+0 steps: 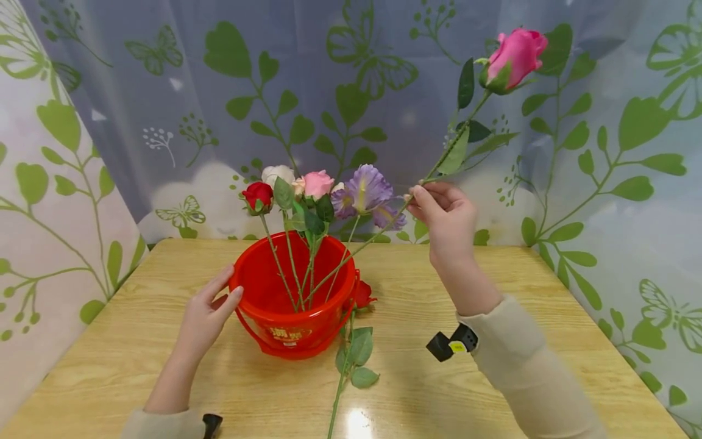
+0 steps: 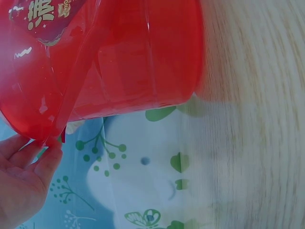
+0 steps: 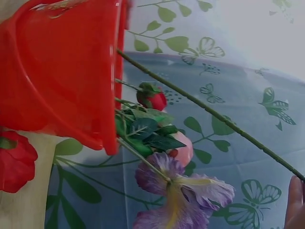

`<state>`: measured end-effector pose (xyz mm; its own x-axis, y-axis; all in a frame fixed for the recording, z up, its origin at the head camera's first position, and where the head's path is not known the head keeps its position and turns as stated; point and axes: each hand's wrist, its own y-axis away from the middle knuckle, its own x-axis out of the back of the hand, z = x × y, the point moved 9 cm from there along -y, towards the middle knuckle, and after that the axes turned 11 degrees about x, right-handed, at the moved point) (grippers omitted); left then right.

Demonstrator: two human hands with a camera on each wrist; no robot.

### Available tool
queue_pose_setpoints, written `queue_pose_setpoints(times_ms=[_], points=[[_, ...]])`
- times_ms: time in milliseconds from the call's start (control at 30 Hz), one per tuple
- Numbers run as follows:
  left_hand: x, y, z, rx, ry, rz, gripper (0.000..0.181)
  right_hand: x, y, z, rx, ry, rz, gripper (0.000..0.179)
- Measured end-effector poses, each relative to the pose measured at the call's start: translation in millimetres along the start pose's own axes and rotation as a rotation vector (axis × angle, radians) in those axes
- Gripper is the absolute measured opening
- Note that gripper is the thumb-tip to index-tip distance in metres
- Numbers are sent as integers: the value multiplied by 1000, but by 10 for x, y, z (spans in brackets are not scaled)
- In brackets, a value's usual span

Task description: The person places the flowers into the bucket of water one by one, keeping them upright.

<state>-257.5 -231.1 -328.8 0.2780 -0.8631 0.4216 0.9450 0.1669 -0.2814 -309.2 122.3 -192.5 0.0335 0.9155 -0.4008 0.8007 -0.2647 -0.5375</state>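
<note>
My right hand (image 1: 446,219) pinches the green stem of a bright pink rose (image 1: 515,60), whose bloom rises high at the upper right. The stem slants down to the left, its lower end inside the red bucket (image 1: 293,341). My left hand (image 1: 205,314) grips the bucket's left rim, thumb and fingers on either side, also shown by the left wrist view. Standing in the bucket are a red rose (image 1: 258,196), a white flower (image 1: 277,175), a light pink rose (image 1: 317,184) and a purple iris (image 1: 366,192). In the right wrist view the pink rose's stem (image 3: 209,112) leaves the bucket mouth.
Another red rose (image 1: 363,294) lies on the wooden table (image 1: 422,390) right of the bucket, its leafy stem (image 1: 342,378) pointing toward the front edge. A curtain (image 1: 181,73) with leaf and butterfly prints hangs behind the table and along both sides.
</note>
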Motion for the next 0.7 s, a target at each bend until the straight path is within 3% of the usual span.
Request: queue_pose_setpoints(times_ms=[167, 300, 700], points=[[-5, -3, 1, 0, 2, -5, 48, -134, 64, 94, 37, 136, -111, 13], [-6, -6, -4, 3, 3, -6, 48, -216, 124, 190, 48, 186, -173, 16], [-15, -5, -12, 10, -6, -3, 48, -327, 329, 614, -48, 287, -256, 14]])
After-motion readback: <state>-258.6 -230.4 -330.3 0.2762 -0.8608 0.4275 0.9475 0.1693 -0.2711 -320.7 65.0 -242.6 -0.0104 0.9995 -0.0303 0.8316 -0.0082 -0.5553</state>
